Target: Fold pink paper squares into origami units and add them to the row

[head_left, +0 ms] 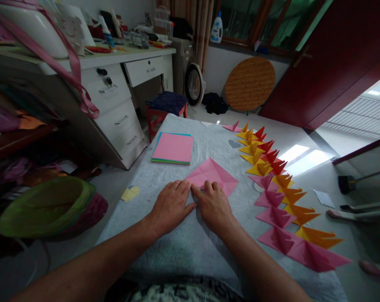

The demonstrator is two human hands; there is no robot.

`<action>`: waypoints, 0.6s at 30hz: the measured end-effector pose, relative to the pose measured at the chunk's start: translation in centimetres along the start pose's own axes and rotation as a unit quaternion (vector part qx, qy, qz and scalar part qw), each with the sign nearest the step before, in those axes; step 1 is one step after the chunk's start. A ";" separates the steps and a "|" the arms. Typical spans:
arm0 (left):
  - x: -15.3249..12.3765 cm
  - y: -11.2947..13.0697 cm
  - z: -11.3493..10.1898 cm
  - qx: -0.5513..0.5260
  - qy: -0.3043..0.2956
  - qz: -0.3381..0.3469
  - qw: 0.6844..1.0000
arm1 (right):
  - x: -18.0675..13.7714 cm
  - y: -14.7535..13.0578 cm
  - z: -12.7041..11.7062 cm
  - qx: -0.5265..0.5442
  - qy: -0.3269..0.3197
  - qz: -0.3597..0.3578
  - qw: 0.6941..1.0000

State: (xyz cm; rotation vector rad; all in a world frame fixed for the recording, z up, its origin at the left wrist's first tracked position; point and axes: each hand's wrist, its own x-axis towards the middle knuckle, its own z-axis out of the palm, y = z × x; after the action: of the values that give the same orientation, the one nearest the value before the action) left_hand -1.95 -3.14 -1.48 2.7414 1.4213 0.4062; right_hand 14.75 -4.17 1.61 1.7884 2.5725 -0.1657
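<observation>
A pink paper sheet, partly folded into a diamond shape, lies on the pale cloth-covered table. My left hand rests flat on the table with its fingertips on the sheet's near left edge. My right hand lies beside it, fingers pressing down on the sheet's near corner. The two hands touch at the thumbs. Neither hand lifts the paper; both press it flat.
A stack of coloured paper, pink on top, lies at the far left of the table. Several folded pieces in pink, orange, yellow and red run down the right side. A white desk, a red stool and a green basket stand to the left.
</observation>
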 end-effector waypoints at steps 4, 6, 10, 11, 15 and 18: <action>0.2 0.3 -0.6 0.019 -0.012 -0.020 1.000 | -0.2 0.0 0.1 -0.008 0.004 0.004 1.000; 0.2 0.4 -0.8 0.032 -0.019 -0.023 0.999 | -0.5 0.4 0.2 -0.012 0.004 0.001 1.000; 0.1 0.6 -0.9 0.047 -0.027 -0.026 0.998 | -1.9 1.5 0.3 -0.036 0.010 -0.004 0.999; 0.1 0.6 -0.9 0.049 -0.028 -0.027 0.998 | -2.3 1.9 0.4 -0.045 0.013 -0.004 0.999; 0.1 0.6 -0.8 0.057 -0.022 -0.026 0.998 | -4.1 3.1 1.0 -0.077 0.042 0.008 0.996; 0.1 0.5 -0.7 0.062 -0.020 -0.023 0.998 | -5.0 3.7 1.4 -0.096 0.055 0.021 0.994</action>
State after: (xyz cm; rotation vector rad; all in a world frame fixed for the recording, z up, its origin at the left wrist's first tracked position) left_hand -1.66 -3.48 -0.70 2.7881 1.5466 0.2673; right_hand 19.87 -7.74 0.27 1.8254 2.5181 0.1802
